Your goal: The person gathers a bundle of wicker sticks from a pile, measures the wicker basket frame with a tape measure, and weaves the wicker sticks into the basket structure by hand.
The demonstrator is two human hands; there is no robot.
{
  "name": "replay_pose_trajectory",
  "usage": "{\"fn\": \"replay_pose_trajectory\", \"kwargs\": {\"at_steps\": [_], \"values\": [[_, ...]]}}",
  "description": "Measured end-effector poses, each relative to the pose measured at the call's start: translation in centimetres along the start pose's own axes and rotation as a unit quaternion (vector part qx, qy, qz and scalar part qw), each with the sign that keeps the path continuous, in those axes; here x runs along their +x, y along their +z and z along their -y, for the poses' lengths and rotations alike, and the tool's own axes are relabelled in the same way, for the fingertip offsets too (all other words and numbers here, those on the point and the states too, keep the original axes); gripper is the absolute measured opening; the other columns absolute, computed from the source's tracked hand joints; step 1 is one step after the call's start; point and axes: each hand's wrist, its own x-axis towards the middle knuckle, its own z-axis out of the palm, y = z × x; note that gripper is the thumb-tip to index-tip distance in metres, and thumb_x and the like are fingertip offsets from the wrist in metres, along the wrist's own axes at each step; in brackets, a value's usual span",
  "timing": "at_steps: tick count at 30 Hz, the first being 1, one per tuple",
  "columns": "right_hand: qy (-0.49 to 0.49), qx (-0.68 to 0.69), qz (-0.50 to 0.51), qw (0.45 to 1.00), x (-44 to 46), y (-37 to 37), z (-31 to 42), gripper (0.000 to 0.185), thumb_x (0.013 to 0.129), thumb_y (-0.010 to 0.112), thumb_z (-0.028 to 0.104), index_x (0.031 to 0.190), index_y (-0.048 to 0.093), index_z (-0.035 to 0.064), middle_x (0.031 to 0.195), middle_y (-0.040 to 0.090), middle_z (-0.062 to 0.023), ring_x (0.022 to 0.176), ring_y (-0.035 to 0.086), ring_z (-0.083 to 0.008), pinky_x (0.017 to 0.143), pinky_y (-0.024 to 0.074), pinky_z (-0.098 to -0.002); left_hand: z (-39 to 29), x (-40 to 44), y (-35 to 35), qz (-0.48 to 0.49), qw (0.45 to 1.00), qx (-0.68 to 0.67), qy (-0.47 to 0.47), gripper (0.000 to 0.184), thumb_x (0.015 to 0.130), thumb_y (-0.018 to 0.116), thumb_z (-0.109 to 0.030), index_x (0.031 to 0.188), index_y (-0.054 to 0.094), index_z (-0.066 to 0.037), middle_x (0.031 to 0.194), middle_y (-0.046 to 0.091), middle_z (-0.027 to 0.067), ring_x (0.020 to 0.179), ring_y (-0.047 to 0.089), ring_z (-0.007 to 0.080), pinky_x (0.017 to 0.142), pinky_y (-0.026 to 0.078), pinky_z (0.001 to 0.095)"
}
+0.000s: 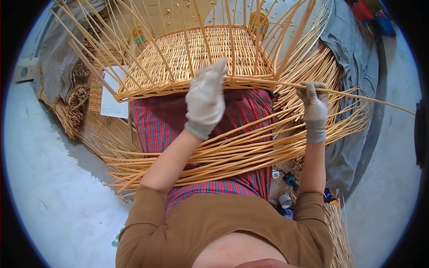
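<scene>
A woven wicker basket base [178,49] rests across the knees, with tall stakes standing up around its edge. My left hand [206,100], in a pale glove, is at the middle of the near edge; its fingers are smeared by motion and I cannot tell whether they grip anything. Out to the right, my gloved right hand [314,102] pinches a long willow rod [348,94], which runs from the near edge of the base and points off to the right. Beneath both arms a loose bundle of willow rods [237,154] lies over the red checked cloth [161,125] on my lap.
A large pile of rods [313,67] lies on grey cloth [353,58] at the right. Tied rod bundles [73,105] and a white paper sheet [114,91] are at the left. A white cup [285,200] stands low beside my right arm.
</scene>
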Motion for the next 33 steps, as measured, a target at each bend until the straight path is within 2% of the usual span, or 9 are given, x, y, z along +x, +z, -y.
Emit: {"fn": "replay_pose_trajectory", "kwargs": {"at_steps": [3, 6, 14, 16, 19, 21, 26, 28, 33], "values": [[-0.021, -0.039, 0.003, 0.999, 0.0, -0.1, 0.2, 0.004, 0.095, 0.061, 0.009, 0.096, 0.057, 0.0081, 0.094, 0.069, -0.0121, 0.086, 0.07, -0.0226, 0.074, 0.0625, -0.0336, -1.3, 2.5, 3.6, 0.164, 0.954, 0.072, -0.241, 0.064, 0.088, 0.065, -0.046, 0.136, 0.05, -0.007, 0.11, 0.069, 0.0131, 0.111, 0.062, 0.0296, 0.115, 0.023, 0.0411], [-0.033, -0.079, 0.0, 0.996, 0.1, 0.5, 1.2, 0.008, 0.094, 0.063, 0.008, 0.096, 0.055, 0.0066, 0.093, 0.069, -0.0128, 0.082, 0.07, -0.0225, 0.074, 0.0622, -0.0346, -0.6, 3.8, 3.8, 0.269, 0.93, 0.067, -0.242, 0.053, 0.084, 0.071, -0.046, 0.121, 0.057, -0.01, 0.098, 0.072, 0.0108, 0.101, 0.066, 0.0282, 0.108, 0.032, 0.0405], [-0.262, -0.342, 0.158, 0.888, 8.8, 11.3, 4.6, 0.007, 0.094, 0.062, 0.007, 0.092, 0.055, 0.0075, 0.085, 0.063, -0.004, 0.074, 0.062, -0.0145, 0.073, 0.0496, -0.0238, -0.4, 2.9, 5.8, 0.112, 0.952, 0.07, -0.276, 0.042, 0.082, 0.071, -0.053, 0.075, 0.063, -0.012, 0.062, 0.064, 0.0029, 0.064, 0.061, 0.0209, 0.07, 0.046, 0.0396], [-0.375, -0.532, 0.157, 0.743, 11.7, 17.0, 5.2, 0.025, 0.091, 0.064, 0.008, 0.114, 0.056, 0.0011, 0.104, 0.065, -0.0089, 0.095, 0.062, -0.0147, 0.081, 0.0511, -0.0254, 0.2, 3.4, 6.2, 0.091, 0.953, 0.086, -0.274, 0.048, 0.084, 0.064, -0.059, 0.078, 0.066, -0.012, 0.064, 0.065, 0.0067, 0.066, 0.062, 0.0239, 0.067, 0.047, 0.0419], [-0.487, -0.473, 0.165, 0.715, 18.1, 20.5, -1.3, 0.06, 0.094, 0.063, 0.035, 0.146, 0.042, 0.0137, 0.156, 0.031, -0.0127, 0.134, 0.044, -0.0245, 0.108, 0.0385, -0.0335, 0.1, 4.1, 6.3, 0.109, 0.916, 0.111, -0.369, 0.055, 0.087, 0.055, -0.065, 0.093, 0.072, -0.013, 0.072, 0.068, 0.011, 0.074, 0.066, 0.031, 0.073, 0.048, 0.0406], [-0.225, -0.285, 0.055, 0.93, 17.4, 23.0, -3.1, 0.028, 0.092, 0.065, 0.019, 0.116, 0.059, 0.0041, 0.098, 0.064, -0.0077, 0.08, 0.061, -0.017, 0.073, 0.0531, -0.0313, 0.0, 5.2, 5.9, 0.13, 0.905, 0.098, -0.393, 0.054, 0.088, 0.052, -0.064, 0.092, 0.072, -0.014, 0.073, 0.069, 0.0117, 0.077, 0.066, 0.0313, 0.075, 0.047, 0.0415], [-0.211, -0.035, -0.036, 0.976, 12.9, 20.5, -3.1, 0.046, 0.093, 0.065, 0.032, 0.131, 0.053, 0.0085, 0.109, 0.063, -0.0038, 0.082, 0.059, -0.0153, 0.083, 0.0509, -0.0323, 2.2, 4.6, 7.1, 0.172, 0.896, 0.174, -0.37, 0.057, 0.087, 0.049, -0.065, 0.099, 0.071, -0.013, 0.095, 0.071, 0.0189, 0.095, 0.066, 0.037, 0.089, 0.048, 0.0443], [-0.434, 0.032, -0.034, 0.9, 8.7, 17.5, -3.7, 0.014, 0.098, 0.056, 0.016, 0.086, 0.053, 0.0095, 0.077, 0.056, -0.0013, 0.062, 0.053, -0.0128, 0.061, 0.0488, -0.0302, 1.0, 5.2, 6.1, 0.181, 0.891, 0.166, -0.381, 0.058, 0.085, 0.051, -0.067, 0.097, 0.071, -0.013, 0.095, 0.071, 0.0172, 0.095, 0.066, 0.0364, 0.087, 0.049, 0.0441], [-0.207, 0.26, 0.056, 0.941, 7.3, 6.2, -6.7, 0.036, 0.102, 0.043, 0.043, 0.082, 0.056, 0.0155, 0.056, 0.034, 0.0026, 0.046, 0.028, -0.0125, 0.044, 0.0322, -0.0341, 1.4, 4.0, 5.4, 0.145, 0.934, 0.114, -0.307, 0.059, 0.083, 0.052, -0.071, 0.09, 0.071, -0.016, 0.085, 0.072, 0.0114, 0.086, 0.068, 0.0333, 0.082, 0.049, 0.0431]]}}
